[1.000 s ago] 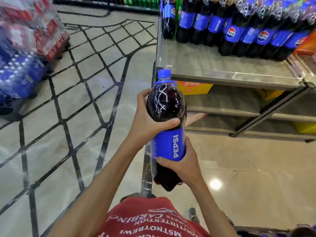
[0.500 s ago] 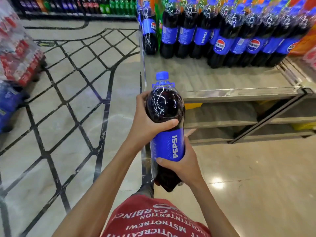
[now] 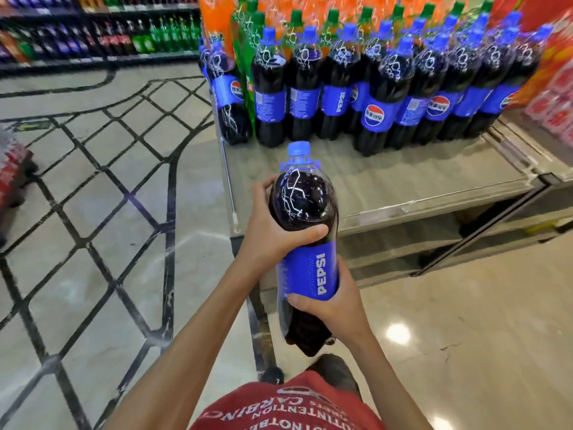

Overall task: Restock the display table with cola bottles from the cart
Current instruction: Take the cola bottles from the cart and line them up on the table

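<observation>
Moved since before: the table [image 3: 403, 181] and its bottles have drawn nearer and fill more of the view, while the grip on the carried bottle looks unchanged.
Bottle: one cola bottle [image 3: 305, 243] is held in the air in front of the chest, not yet over the tabletop as far as I can judge.
Long axis: near upright, blue cap up and leaning away toward the table, base toward the body.
Hands: both are clamped on it. The left hand [image 3: 273, 225] wraps the dark shoulder above the label. The right hand [image 3: 338, 302] cups the lower label from the right side.
Direction to target: the table lies ahead and to the right of the hands. The standing row [image 3: 381, 97] of cola bottles is along its far part.
Nearer hand: the left, gripping higher up, sits closer to the table's near left corner.
Edges: the left edge carries a clear rail, and the front edge runs off to the right with a lower shelf [image 3: 403, 243] beneath.
Open room: a bare strip of tabletop lies between the front edge and the row, widest at the left front.
Next move, as I judge it: lift the base clear of the front edge and set it down short of the row, since a knock could topple neighbours.
</observation>
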The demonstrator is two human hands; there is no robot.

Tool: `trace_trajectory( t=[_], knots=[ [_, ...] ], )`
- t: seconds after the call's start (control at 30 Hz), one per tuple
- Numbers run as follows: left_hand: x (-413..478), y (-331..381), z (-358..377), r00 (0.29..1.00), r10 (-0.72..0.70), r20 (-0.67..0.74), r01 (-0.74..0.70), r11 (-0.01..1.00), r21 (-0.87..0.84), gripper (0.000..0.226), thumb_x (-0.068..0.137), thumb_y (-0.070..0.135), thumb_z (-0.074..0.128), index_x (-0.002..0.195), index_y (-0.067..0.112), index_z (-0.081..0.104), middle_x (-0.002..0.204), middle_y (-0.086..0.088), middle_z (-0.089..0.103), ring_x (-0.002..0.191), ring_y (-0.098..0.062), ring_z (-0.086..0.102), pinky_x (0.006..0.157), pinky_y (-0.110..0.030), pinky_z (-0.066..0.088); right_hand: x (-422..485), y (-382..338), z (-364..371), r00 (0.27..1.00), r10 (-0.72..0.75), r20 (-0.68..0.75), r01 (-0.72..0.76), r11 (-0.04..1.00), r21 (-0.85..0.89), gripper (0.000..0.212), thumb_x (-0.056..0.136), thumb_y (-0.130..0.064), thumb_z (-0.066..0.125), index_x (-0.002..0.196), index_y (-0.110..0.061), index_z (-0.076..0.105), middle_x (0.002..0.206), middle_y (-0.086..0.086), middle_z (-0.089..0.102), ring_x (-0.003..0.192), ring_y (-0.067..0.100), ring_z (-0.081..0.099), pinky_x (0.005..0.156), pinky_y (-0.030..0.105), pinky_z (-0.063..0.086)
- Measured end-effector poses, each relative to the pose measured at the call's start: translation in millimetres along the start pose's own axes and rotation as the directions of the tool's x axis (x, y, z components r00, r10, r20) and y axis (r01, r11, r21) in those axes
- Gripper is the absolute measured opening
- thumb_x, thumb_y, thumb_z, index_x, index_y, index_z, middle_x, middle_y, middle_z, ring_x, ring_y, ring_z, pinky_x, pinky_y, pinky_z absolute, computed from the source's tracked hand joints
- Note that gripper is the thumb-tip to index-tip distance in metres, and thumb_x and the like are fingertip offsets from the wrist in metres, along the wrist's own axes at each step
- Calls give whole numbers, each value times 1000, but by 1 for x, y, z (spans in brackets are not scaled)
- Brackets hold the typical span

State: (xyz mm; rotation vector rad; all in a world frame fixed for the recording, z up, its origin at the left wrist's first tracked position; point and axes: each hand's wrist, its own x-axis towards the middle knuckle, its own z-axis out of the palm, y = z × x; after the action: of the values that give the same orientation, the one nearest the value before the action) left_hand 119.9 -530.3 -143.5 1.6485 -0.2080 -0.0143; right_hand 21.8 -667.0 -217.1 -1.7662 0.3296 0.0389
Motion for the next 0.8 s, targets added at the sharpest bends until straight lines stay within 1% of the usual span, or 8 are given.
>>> trace_trajectory(
  t=[0.2, 0.37, 0.5, 0.53, 0.6, 0.7, 0.73, 0.8],
  knots=[
    [75, -11, 34, 999, 36, 0, -36, 999, 17, 103, 49, 28, 95, 134, 16, 38, 133, -4, 57, 116, -7, 62, 98, -19, 48, 78, -4, -32, 1000, -23, -2, 23, 1000, 10, 91, 42, -55, 95, 122, -41, 54, 111, -18, 70, 100, 7, 70, 88, 44, 60],
    [138, -9, 72, 999, 33, -27, -33, 999, 18, 105, 46, 37, 92, 134, 16, 38, 134, -4, 56, 120, -7, 60, 102, -20, 47, 149, -14, -72, 999, -41, 30, 41, 999, -3, 87, 41, -53, 93, 117, -42, 54, 107, -20, 71, 97, 7, 70, 86, 44, 60],
    [184, -4, 100, 998, 44, -47, -43, 999, 32, 106, 45, 39, 91, 134, 18, 38, 131, 2, 57, 118, -4, 60, 99, -18, 46, 202, -24, -104, 996, -75, 47, 75, 997, -13, 86, 38, -54, 90, 115, -39, 54, 103, -29, 68, 92, -1, 68, 78, 23, 57],
    [195, -3, 107, 997, 52, -49, -50, 998, 42, 105, 44, 39, 91, 133, 18, 38, 130, 3, 57, 117, -3, 60, 98, -17, 46, 215, -25, -112, 995, -84, 51, 85, 996, -15, 85, 38, -54, 90, 114, -38, 54, 102, -30, 68, 91, -2, 68, 76, 21, 56],
    [213, -3, 119, 997, 61, -43, -57, 995, 77, 106, 43, 40, 91, 132, 20, 37, 129, 6, 56, 117, -2, 59, 99, -18, 46, 240, -25, -125, 993, -95, 63, 97, 995, -33, 85, 39, -51, 91, 114, -37, 54, 103, -27, 69, 91, -1, 68, 77, 23, 56],
    [234, -6, 133, 994, 101, -37, -97, 989, 109, 106, 43, 34, 94, 130, 24, 35, 127, 11, 52, 115, 6, 56, 98, -13, 44, 273, -22, -140, 988, -121, 94, 126, 991, -51, 90, 43, -42, 98, 121, -39, 53, 109, -20, 70, 98, 6, 69, 85, 38, 60],
    [241, -9, 137, 994, 106, -35, -101, 989, 109, 105, 44, 29, 95, 129, 24, 34, 126, 11, 51, 113, 9, 56, 96, -11, 43, 282, -20, -144, 986, -131, 100, 138, 989, -59, 91, 44, -41, 99, 122, -40, 52, 110, -20, 70, 99, 7, 69, 86, 40, 60],
    [252, -13, 144, 993, 110, -39, -106, 989, 100, 104, 43, 29, 94, 128, 23, 34, 125, 8, 52, 110, 10, 57, 94, -10, 43, 298, -18, -149, 984, -144, 107, 151, 987, -62, 89, 47, -35, 101, 121, -40, 52, 109, -22, 69, 98, 5, 69, 86, 36, 59]
  ],
)
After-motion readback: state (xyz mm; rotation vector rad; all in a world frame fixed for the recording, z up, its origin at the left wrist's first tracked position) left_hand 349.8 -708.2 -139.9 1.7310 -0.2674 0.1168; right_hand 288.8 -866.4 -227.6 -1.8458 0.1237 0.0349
